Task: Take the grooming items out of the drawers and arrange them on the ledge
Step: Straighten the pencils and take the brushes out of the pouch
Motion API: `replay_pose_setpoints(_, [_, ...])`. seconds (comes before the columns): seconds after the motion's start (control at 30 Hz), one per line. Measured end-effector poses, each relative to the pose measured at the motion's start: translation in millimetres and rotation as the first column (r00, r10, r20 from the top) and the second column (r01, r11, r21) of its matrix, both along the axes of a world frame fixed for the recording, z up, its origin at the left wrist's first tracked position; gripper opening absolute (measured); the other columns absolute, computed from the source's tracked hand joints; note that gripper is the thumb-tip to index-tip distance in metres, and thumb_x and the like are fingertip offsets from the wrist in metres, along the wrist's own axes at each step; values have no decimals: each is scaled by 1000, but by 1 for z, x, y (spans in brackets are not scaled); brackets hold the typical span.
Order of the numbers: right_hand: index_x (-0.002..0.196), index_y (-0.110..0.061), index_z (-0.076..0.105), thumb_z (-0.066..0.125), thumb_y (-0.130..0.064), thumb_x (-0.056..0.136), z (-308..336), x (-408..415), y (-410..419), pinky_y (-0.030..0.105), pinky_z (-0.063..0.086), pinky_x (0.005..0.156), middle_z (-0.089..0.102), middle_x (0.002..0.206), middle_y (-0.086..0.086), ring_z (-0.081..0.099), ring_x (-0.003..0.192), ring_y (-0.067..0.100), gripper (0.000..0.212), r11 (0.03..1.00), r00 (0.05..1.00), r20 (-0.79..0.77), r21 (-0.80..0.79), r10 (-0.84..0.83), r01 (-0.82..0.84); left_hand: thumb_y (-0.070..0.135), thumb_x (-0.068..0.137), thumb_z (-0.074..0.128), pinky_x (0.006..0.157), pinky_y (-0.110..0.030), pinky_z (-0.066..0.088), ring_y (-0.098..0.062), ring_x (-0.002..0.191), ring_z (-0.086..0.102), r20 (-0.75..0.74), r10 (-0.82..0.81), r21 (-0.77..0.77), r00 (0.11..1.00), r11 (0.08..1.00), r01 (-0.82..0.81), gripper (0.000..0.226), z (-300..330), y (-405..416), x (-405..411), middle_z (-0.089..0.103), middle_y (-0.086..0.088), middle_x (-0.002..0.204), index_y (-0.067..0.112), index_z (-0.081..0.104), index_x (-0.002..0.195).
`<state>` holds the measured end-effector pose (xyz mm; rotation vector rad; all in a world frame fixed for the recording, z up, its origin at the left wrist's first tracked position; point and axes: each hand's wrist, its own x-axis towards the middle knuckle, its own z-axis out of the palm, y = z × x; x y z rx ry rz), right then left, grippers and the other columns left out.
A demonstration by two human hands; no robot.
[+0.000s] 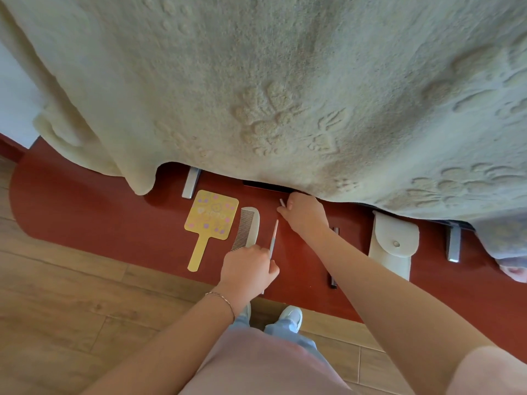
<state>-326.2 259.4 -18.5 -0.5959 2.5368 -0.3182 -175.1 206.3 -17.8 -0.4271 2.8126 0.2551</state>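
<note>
On the dark red ledge (99,206) lie a yellow hand mirror (211,218) with pastel dots and, right beside it, a white comb (248,226). My left hand (246,270) pinches a thin metal nail file (273,238) that points away from me, just right of the comb. My right hand (305,213) is curled near the blanket's edge and holds a small thin metal tool (282,203) whose tip sticks out at the fingers. A white snap-button pouch (395,246) lies on the ledge further right.
A thick cream blanket (285,81) hangs over the bed and covers the back of the ledge. Metal brackets (191,182) (453,246) stand on the ledge. A dark slim object (333,277) lies partly under my right forearm. Wood floor (71,309) lies below.
</note>
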Motion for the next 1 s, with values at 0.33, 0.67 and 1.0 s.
replay_pose_setpoints(0.33, [86, -11, 51, 57, -33, 89, 2, 0, 1, 31, 42, 67, 65, 93, 11, 61, 86, 30, 23, 994, 994, 64, -66, -86, 90, 40, 93, 37, 64, -28, 46, -20, 82, 65, 17, -26, -9, 1000, 1000, 27, 36, -4, -3, -10, 65, -1, 92, 13, 60, 99])
replay_pose_setpoints(0.67, [108, -9, 60, 53, -17, 90, -10, 6, 14, 27, 31, 76, 61, 103, 11, 53, 98, 31, 21, 980, 992, -123, -197, 10, -35, 40, 94, 36, 62, -27, 43, -20, 84, 64, 22, -64, -30, 998, 997, 65, 36, -3, -2, -8, 65, -1, 94, 13, 59, 101])
replay_pose_setpoints(1.0, [107, -16, 69, 65, -17, 84, -16, 15, 19, 40, 50, 74, 65, 94, 10, 56, 92, 34, 23, 949, 959, -282, -307, -13, -78, 43, 95, 34, 61, -27, 43, -20, 83, 64, 38, -77, -60, 996, 995, 79, 39, -2, -3, -9, 65, -2, 93, 13, 59, 101])
